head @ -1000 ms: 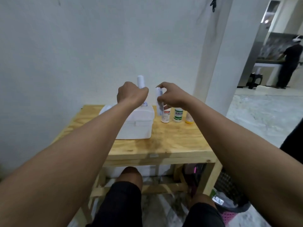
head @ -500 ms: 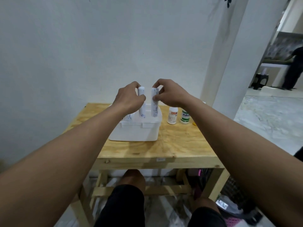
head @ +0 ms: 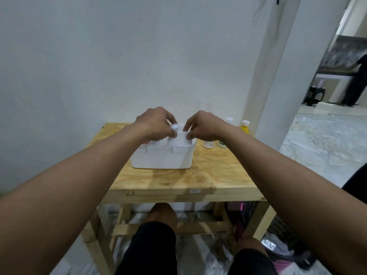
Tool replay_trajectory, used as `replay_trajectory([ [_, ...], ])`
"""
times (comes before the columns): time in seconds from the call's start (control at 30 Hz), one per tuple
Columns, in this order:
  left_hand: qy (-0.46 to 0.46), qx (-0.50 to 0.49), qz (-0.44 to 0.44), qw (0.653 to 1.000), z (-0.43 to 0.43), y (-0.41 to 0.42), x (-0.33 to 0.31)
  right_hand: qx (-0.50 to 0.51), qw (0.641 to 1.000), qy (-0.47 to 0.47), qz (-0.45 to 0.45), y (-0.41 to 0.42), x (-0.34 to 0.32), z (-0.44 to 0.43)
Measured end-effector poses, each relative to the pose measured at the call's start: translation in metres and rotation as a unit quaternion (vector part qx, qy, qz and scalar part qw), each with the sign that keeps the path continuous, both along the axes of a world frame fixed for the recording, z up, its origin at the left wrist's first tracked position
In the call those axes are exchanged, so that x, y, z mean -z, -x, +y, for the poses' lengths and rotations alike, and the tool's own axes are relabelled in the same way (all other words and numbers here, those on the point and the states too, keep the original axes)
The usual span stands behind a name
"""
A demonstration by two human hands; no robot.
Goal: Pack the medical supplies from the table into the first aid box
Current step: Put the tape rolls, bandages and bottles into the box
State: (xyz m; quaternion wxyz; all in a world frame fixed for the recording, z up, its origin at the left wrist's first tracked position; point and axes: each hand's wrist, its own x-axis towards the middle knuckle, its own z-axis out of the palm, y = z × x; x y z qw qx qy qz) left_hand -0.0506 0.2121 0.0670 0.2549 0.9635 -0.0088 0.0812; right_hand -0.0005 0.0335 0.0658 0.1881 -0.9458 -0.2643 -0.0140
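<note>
Head view: both hands over first aid box (head: 161, 157) on bench (head: 208, 175). Left hand (head: 155, 124) pinches white tube (head: 174, 129), half inside. Right hand (head: 202, 126) pinches something white at the rim; can't identify. Risk: tube jams on divider, tips the box.

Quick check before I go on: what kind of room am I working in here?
Probably a plain room in a home or workshop, not a clinic: a bare wooden table against a blank white wall, a marble-look floor, and clutter stored under the table.
</note>
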Motion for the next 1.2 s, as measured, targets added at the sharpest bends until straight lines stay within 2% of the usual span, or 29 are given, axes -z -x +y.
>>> replay_trajectory([
  [0.17,-0.075,-0.01,0.018,0.997,-0.0037,-0.0015,0.0012,-0.011,0.999,0.039,0.005,0.0005,0.0006,0.0044],
  [0.4,-0.111,0.003,0.023,0.994,-0.0036,-0.0073,0.0087,-0.021,0.999,0.031,0.01,0.0023,0.003,0.0044],
  [0.9,-0.134,0.002,0.034,0.99,-0.0056,-0.0084,0.0052,-0.028,0.999,0.006,0.036,0.0021,0.0049,0.0036],
  [1.2,-0.127,0.006,0.055,0.99,-0.0045,-0.0057,0.0002,-0.014,0.998,0.025,0.064,0.0015,0.0038,0.0034],
])
